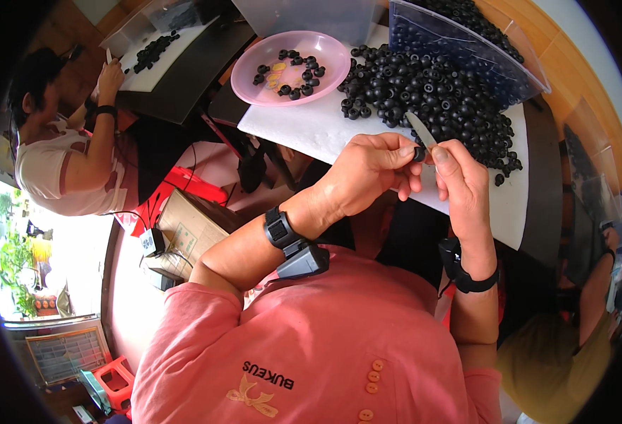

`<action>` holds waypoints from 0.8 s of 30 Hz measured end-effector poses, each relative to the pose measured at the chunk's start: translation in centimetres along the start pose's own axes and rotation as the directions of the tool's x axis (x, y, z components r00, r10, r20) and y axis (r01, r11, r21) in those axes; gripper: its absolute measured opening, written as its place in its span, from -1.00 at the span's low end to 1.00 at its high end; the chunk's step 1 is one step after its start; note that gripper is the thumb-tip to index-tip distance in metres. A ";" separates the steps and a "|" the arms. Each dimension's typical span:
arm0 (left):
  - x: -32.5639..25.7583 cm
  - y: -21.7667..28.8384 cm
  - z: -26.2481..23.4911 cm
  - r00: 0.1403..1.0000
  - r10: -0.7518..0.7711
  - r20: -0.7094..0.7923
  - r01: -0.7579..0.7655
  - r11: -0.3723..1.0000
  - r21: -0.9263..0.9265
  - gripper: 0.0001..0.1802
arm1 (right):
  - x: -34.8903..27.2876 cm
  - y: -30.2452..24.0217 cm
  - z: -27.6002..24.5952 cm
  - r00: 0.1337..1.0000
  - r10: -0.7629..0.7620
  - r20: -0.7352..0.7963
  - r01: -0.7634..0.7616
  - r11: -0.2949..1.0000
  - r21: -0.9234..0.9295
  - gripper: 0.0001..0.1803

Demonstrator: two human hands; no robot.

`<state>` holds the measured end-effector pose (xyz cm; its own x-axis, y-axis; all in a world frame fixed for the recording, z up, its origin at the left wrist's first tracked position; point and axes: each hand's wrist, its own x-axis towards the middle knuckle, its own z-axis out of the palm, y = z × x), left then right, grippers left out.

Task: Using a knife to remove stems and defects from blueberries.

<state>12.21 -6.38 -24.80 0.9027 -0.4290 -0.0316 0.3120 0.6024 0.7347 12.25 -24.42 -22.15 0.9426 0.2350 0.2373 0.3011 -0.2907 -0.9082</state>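
Observation:
Between the thumb and fingers of my left hand (378, 169) is one small black rubber part (419, 152), round and hollow-looking. My right hand (461, 177) grips a small knife (419, 128), its pale blade pointing up and away beside the part. Both hands meet over the near edge of the white work surface (297, 126). Just beyond them spreads a large heap of similar black parts (424, 88). Left of the heap stands a pink bowl (247, 53) with several black parts and some yellowish pieces (276, 73) in it.
A clear plastic bin (466, 60) of black parts stands behind the heap. At the left, a co-worker (78, 155) sits at another dark table (176, 92) with a small black pile. A cardboard box (191, 230) sits on the floor to my left. Another person (565, 360) is at the far right.

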 end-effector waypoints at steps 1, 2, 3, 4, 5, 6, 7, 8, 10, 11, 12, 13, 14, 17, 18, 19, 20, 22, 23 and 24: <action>0.0 0.0 -0.1 1.000 0.002 0.004 -0.002 1.000 0.001 -0.77 | 0.0 0.0 0.1 1.000 -0.003 -0.003 0.003 1.000 -0.002 -0.65; -0.1 -0.1 -0.4 1.000 -0.007 0.018 0.007 1.000 0.018 -0.75 | 0.0 0.0 0.2 1.000 -0.016 0.005 0.016 1.000 -0.015 -0.64; -0.1 -0.2 -0.6 1.000 -0.013 0.028 0.012 0.999 0.035 -0.71 | 0.1 0.0 0.3 0.999 -0.032 0.017 0.032 0.999 -0.026 -0.63; -0.1 -0.2 -0.7 0.999 -0.008 0.031 0.007 0.999 0.037 -0.71 | 0.1 -0.1 0.3 0.999 -0.037 0.017 0.038 0.999 -0.027 -0.63; 0.0 -0.2 -0.8 0.999 -0.016 0.038 0.015 0.999 0.037 -0.71 | 0.1 -0.2 0.3 0.999 -0.029 0.022 0.030 0.999 -0.037 -0.64; -0.1 -0.3 -0.8 0.999 -0.028 0.043 0.026 0.999 0.035 -0.70 | 0.0 -0.2 0.3 0.999 -0.018 0.027 0.019 0.999 -0.047 -0.66; -0.2 -0.3 -0.8 0.999 -0.026 0.044 0.025 0.999 0.034 -0.70 | 0.0 -0.3 0.5 0.999 -0.042 0.019 0.043 0.998 -0.039 -0.66; -0.3 -0.2 -0.7 0.999 -0.032 0.041 0.030 0.999 0.034 -0.70 | -0.1 -0.2 0.5 0.999 -0.043 0.019 0.043 0.998 -0.040 -0.66; -0.1 0.0 -0.7 0.999 -0.034 0.040 0.033 0.999 0.037 -0.69 | 0.0 0.0 0.5 0.998 -0.054 0.031 0.055 0.998 -0.036 -0.65; 0.0 0.1 -0.7 0.998 -0.045 0.040 0.043 0.998 0.036 -0.69 | 0.1 -0.2 0.5 0.998 -0.056 0.030 0.057 0.998 -0.037 -0.65; 0.0 0.0 -0.7 0.998 -0.059 0.036 0.058 0.998 0.032 -0.69 | 0.1 -0.5 0.5 0.998 -0.049 0.029 0.049 0.999 -0.020 -0.65; -0.1 0.0 -0.7 0.997 -0.063 0.034 0.062 0.998 0.031 -0.69 | 0.1 -0.6 0.6 0.999 -0.041 0.029 0.041 0.999 -0.003 -0.65; -0.2 -0.1 -0.7 0.997 -0.062 0.040 0.061 0.998 0.017 -0.69 | -0.1 -0.6 0.6 0.999 -0.037 0.029 0.037 0.999 -0.001 -0.65; 0.0 0.0 -0.8 0.997 -0.058 0.055 0.057 0.998 0.006 -0.69 | 0.1 -0.5 0.5 0.997 -0.071 0.038 0.071 0.997 -0.004 -0.64; 0.0 0.0 -0.8 0.996 -0.060 0.063 0.060 0.998 0.006 -0.70 | 0.1 -0.5 0.5 0.996 -0.073 0.043 0.073 0.997 0.000 -0.63; 0.0 0.0 -0.7 0.996 -0.064 0.062 0.064 0.998 0.006 -0.70 | 0.1 -0.5 0.5 0.996 -0.075 0.048 0.075 0.997 0.004 -0.62; 0.0 0.1 -0.5 0.997 -0.065 0.041 0.066 0.998 -0.018 -0.75 | 0.0 -0.6 0.4 0.996 -0.072 0.047 0.072 0.997 0.006 -0.62; 0.1 0.2 -0.2 0.997 -0.068 0.023 0.069 0.997 -0.039 -0.78 | 0.1 -1.1 0.1 0.994 -0.052 0.093 0.049 0.998 0.032 -0.65; 0.1 0.1 -0.2 0.997 -0.076 0.012 0.076 0.995 -0.066 -0.79 | -0.1 -0.8 0.2 0.995 -0.051 0.088 0.049 0.998 0.031 -0.65; 0.3 -0.1 -0.1 0.996 -0.087 0.007 0.088 0.992 -0.095 -0.80 | -0.4 -0.3 0.4 0.995 -0.061 0.078 0.058 0.998 0.032 -0.70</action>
<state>12.48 -6.50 -25.00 0.8698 -0.4850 -0.0905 0.4166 0.6238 0.6614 11.76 -24.02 -22.09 0.9084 0.3242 0.2641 0.3506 -0.2464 -0.9035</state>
